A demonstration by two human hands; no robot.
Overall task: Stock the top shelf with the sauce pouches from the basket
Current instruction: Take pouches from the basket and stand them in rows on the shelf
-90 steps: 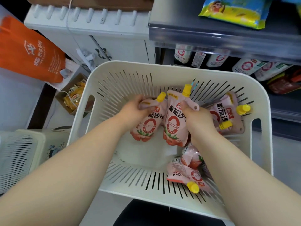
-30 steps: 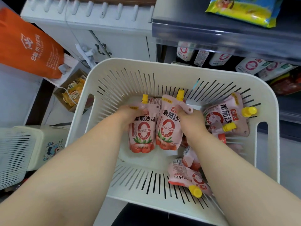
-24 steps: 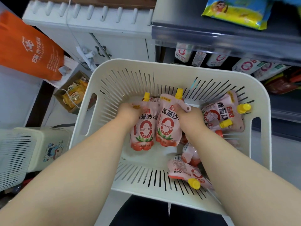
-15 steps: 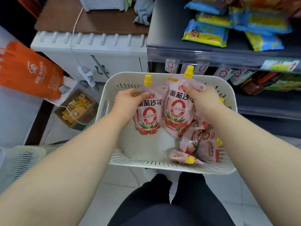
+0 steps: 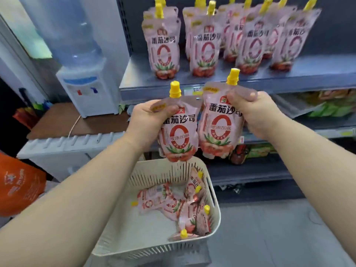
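"Pouches: where, and pointing which way?"
"Centre of frame, side by side, edges touching. Left pouch (image 5: 178,135) and right pouch (image 5: 219,126) both upright: long axis vertical, yellow caps up, printed fronts toward the camera, the right one a little higher."
"Grip?"
"Left hand (image 5: 146,120) curled round the upper left corner of the left pouch, thumb across the front. Right hand (image 5: 258,110) curled round the upper right corner of the right pouch, fingertips pinching just below the cap."
"Different from half a second back?"
"Raised from the far rim of the basket (image 5: 154,245) to just in front of the top shelf (image 5: 212,81) edge. Same grips, same upright pose as before."
"Containers?"
"Basket at lower centre, slatted cream walls, a heap of loose pouches (image 5: 173,203) lying flat or tilted toward its right side, caps pointing various ways. Along the top shelf at upper right, rows of shelf pouches (image 5: 202,47) standing upright, caps up, blurred. Water dispenser (image 5: 84,83) at upper left, orange bag (image 5: 19,184) at the left edge"
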